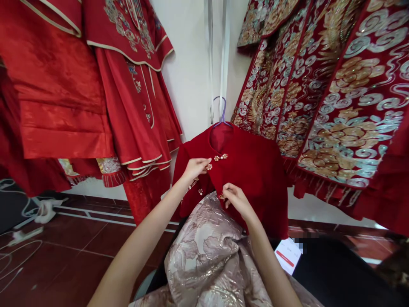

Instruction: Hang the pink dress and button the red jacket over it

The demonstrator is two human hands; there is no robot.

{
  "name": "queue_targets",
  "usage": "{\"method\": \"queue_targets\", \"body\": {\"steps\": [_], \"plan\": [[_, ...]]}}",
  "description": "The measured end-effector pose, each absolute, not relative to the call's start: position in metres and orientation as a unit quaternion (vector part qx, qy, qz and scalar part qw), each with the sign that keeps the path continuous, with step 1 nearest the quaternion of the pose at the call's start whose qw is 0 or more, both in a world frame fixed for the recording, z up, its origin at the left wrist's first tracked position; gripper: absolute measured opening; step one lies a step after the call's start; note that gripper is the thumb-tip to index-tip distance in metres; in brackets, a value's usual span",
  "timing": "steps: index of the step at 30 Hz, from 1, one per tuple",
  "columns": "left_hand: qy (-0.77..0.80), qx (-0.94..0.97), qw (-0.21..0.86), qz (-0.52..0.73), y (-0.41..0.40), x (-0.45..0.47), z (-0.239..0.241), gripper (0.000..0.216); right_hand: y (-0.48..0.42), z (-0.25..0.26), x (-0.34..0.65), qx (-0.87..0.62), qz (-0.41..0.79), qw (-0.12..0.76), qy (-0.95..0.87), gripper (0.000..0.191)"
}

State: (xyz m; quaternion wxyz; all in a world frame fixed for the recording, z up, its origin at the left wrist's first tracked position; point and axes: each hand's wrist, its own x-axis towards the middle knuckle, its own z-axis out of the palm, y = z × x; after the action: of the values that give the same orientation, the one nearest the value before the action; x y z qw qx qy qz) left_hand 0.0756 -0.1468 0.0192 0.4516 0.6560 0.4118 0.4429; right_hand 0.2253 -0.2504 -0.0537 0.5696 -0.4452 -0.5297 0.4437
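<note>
A small dark red velvet jacket (252, 175) hangs on a purple hanger (221, 113) in front of the white wall. Gold ornamental buttons (220, 157) run down its slanted front. My left hand (197, 166) pinches the front flap's edge beside a button near the collar. My right hand (236, 198) pinches the flap lower down, at another button. A beige and grey floral brocade garment (207, 251) lies draped below my forearms.
Red embroidered robes (96, 85) hang at the left. Heavily embroidered gold and silver red robes (335, 94) hang at the right. A white power strip and cables (25, 234) lie on the dark red tiled floor. A white tag (287, 254) rests on black fabric.
</note>
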Motion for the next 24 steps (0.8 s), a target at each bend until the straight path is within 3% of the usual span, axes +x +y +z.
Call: {"method": "queue_targets", "body": {"steps": [4, 8, 15, 19, 24], "plan": [[0.370, 0.846, 0.115, 0.367, -0.146, 0.094, 0.059, 0.020, -0.255, -0.048, 0.232, -0.447, 0.442, 0.572, -0.527, 0.018], [0.388, 0.882, -0.059, 0.259, -0.147, 0.113, 0.073, 0.024, -0.259, -0.047, 0.240, -0.438, 0.450, 0.537, -0.563, 0.018], [0.376, 0.896, -0.114, 0.206, -0.142, 0.116, 0.081, 0.029, -0.268, -0.044, 0.266, -0.432, 0.441, 0.518, -0.593, 0.018], [0.352, 0.902, -0.160, 0.192, -0.138, 0.113, 0.072, 0.033, -0.277, -0.039, 0.280, -0.401, 0.472, 0.445, -0.647, 0.019], [0.310, 0.907, -0.121, 0.259, -0.138, 0.106, 0.059, 0.023, -0.287, -0.033, 0.290, -0.400, 0.476, 0.422, -0.660, 0.018]]}}
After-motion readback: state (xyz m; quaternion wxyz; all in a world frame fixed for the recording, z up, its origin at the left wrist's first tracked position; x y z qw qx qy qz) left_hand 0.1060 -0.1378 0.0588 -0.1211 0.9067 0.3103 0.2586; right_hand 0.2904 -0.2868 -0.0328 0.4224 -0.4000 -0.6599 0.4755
